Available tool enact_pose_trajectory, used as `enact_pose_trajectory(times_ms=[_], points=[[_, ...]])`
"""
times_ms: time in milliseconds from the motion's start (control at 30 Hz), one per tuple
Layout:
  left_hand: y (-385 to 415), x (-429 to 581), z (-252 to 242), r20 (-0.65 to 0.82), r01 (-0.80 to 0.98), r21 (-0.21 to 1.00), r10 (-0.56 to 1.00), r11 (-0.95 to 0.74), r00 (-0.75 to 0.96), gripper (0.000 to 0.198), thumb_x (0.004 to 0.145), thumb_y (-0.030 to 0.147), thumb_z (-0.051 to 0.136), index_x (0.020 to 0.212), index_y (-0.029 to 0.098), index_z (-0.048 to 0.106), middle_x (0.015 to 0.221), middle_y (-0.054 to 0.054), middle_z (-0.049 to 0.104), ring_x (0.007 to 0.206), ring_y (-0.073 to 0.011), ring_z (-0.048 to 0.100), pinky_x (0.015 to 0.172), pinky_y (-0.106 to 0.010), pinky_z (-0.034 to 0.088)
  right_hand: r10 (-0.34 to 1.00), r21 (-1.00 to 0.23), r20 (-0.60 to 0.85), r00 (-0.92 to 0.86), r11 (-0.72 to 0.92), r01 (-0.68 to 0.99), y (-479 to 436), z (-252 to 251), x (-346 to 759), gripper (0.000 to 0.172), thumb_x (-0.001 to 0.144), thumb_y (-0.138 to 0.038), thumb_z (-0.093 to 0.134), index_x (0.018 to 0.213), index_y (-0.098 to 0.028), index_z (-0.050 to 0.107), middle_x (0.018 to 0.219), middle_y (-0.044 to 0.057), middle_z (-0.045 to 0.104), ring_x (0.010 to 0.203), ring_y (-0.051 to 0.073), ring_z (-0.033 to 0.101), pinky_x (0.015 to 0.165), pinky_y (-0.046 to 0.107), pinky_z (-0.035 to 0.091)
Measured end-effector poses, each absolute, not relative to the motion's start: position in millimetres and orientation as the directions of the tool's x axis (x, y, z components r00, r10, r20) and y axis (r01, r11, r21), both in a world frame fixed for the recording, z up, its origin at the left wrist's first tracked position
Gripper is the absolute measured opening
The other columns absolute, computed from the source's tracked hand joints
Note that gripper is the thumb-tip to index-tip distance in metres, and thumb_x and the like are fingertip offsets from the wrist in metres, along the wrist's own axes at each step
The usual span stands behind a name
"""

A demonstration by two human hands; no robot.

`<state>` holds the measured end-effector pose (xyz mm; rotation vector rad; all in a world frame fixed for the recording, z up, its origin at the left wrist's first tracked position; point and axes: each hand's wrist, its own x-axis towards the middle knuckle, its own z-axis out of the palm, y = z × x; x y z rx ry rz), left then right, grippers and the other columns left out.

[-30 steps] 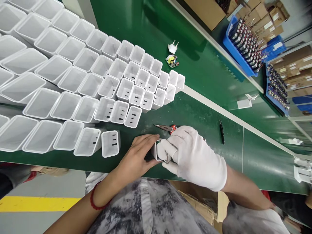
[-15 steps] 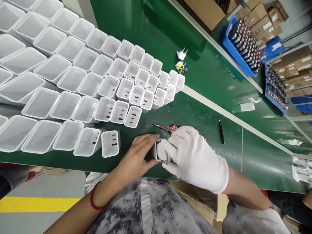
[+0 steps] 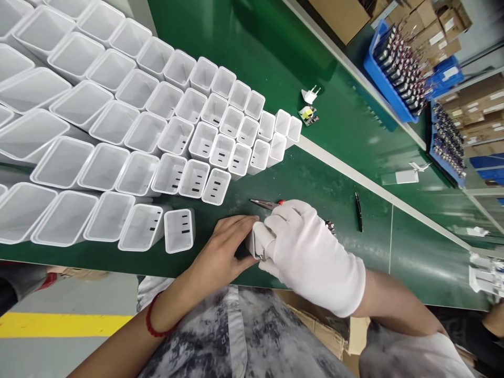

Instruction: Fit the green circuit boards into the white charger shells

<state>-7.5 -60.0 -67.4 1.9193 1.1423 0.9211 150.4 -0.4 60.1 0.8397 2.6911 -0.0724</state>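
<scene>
My bare left hand and my white-gloved right hand meet at the near edge of the green table. Between them they grip a small white plastic charger shell; the left fingers curl round its left side and the gloved fingers press on it from the right and over the top. Most of the shell is hidden by the fingers. Just behind my right hand lie red-handled pliers.
Many empty white shells stand in rows over the left of the table, the nearest one beside my left hand. A black pen lies to the right. A plug and circuit board ride the belt. Blue part bins stand far right.
The plug and circuit board have travelled right along the belt. My gloved fingers have closed further over the shell. Both hands stay in place.
</scene>
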Motion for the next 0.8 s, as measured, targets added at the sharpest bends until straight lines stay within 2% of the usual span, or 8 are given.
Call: enact_pose_trajectory(times_ms=[100, 167, 233, 367, 500, 567, 667, 800], points=[[-59.8, -6.4, -68.1, 0.245, 0.397, 0.839, 0.909, -0.373, 0.338, 0.054, 0.083, 0.028, 0.073, 0.13, 0.018, 0.048, 0.123, -0.011, 0.066, 0.119, -0.0277, 0.058, 0.1, -0.04, 0.045, 0.573, -0.093, -0.133, -0.809, 0.805, 0.586, -5.5, 63.1, 163.3, 0.057, 0.078, -0.047, 0.075, 0.12, -0.013, 0.057, 0.108, 0.015, 0.062, 0.097, 0.03, 0.058, 0.09, 0.05, 0.047], [-59.7, -5.3, -68.3, 0.24, 0.388, 0.847, 0.913, -0.362, 0.33, 0.059, 0.082, 0.029, 0.075, 0.133, 0.019, 0.046, 0.124, -0.011, 0.066, 0.119, -0.0267, 0.059, 0.101, -0.039, 0.045, 0.683, -0.223, 0.103, -0.723, 0.724, 0.653, -18.8, 60.3, 179.4, 0.058, 0.083, -0.044, 0.071, 0.13, -0.017, 0.051, 0.109, 0.013, 0.061, 0.096, 0.026, 0.061, 0.083, 0.044, 0.052], [-59.6, -5.0, -67.0, 0.216, 0.382, 0.859, 0.918, -0.34, 0.331, 0.06, 0.082, 0.029, 0.075, 0.133, 0.02, 0.046, 0.124, -0.01, 0.066, 0.118, -0.0257, 0.06, 0.102, -0.039, 0.045, 0.829, -0.374, 0.243, -0.503, 0.559, 0.74, -38.5, 49.8, 194.1, 0.05, 0.087, -0.031, 0.067, 0.133, -0.02, 0.05, 0.099, 0.008, 0.06, 0.085, 0.02, 0.063, 0.072, 0.034, 0.055], [-58.2, -9.7, -56.6, 0.144, 0.372, 0.883, 0.92, -0.286, 0.364, 0.061, 0.082, 0.032, 0.074, 0.135, 0.019, 0.046, 0.128, -0.012, 0.064, 0.123, -0.0278, 0.056, 0.105, -0.042, 0.044, 0.963, -0.665, -0.047, -0.267, 0.169, 0.727, -72.1, 10.6, 195.1, 0.045, 0.091, -0.025, 0.062, 0.134, -0.026, 0.051, 0.107, 0.006, 0.062, 0.071, 0.013, 0.063, 0.066, 0.028, 0.057], [-51.2, -15.1, -44.3, 0.022, 0.312, 0.936, 0.915, -0.16, 0.402, 0.044, 0.091, 0.027, 0.057, 0.134, 0.018, 0.053, 0.132, -0.012, 0.062, 0.125, -0.0251, 0.055, 0.106, -0.042, 0.044, 0.965, -0.83, -0.183, -0.185, -0.051, 0.555, -75.4, -20.9, 169.0, 0.034, 0.096, -0.033, 0.055, 0.129, -0.025, 0.058, 0.124, 0.01, 0.06, 0.106, 0.022, 0.063, 0.091, 0.037, 0.055], [-46.9, -13.5, -42.6, -0.029, 0.305, 0.948, 0.932, -0.089, 0.362, 0.033, 0.096, 0.026, 0.048, 0.126, 0.019, 0.061, 0.126, -0.01, 0.066, 0.118, -0.0228, 0.06, 0.102, -0.041, 0.048, 0.972, -0.879, -0.203, -0.122, -0.126, 0.461, -71.1, -26.5, 159.4, 0.033, 0.096, -0.037, 0.053, 0.125, -0.024, 0.061, 0.121, 0.011, 0.061, 0.107, 0.023, 0.063, 0.092, 0.038, 0.055], [-43.9, -8.3, -45.1, -0.045, 0.319, 0.946, 0.954, -0.055, 0.296, 0.03, 0.098, 0.029, 0.046, 0.118, 0.02, 0.067, 0.119, -0.009, 0.07, 0.113, -0.0224, 0.062, 0.098, -0.041, 0.049, 0.942, -0.907, -0.321, -0.103, -0.274, 0.319, -66.4, -25.8, 153.9, 0.039, 0.094, -0.044, 0.056, 0.126, -0.024, 0.063, 0.111, 0.01, 0.062, 0.079, 0.016, 0.064, 0.067, 0.03, 0.058], [-46.2, -5.6, -48.3, 0.003, 0.288, 0.954, 0.964, -0.082, 0.266, 0.029, 0.097, 0.027, 0.049, 0.118, 0.019, 0.068, 0.116, -0.009, 0.07, 0.11, -0.0204, 0.063, 0.096, -0.037, 0.05, 0.884, -0.882, -0.452, -0.118, -0.424, 0.207, -67.3, -24.5, 152.0, 0.047, 0.09, -0.051, 0.059, 0.129, -0.024, 0.062, 0.096, 0.007, 0.061, 0.055, 0.01, 0.053, 0.038, 0.021, 0.045]])
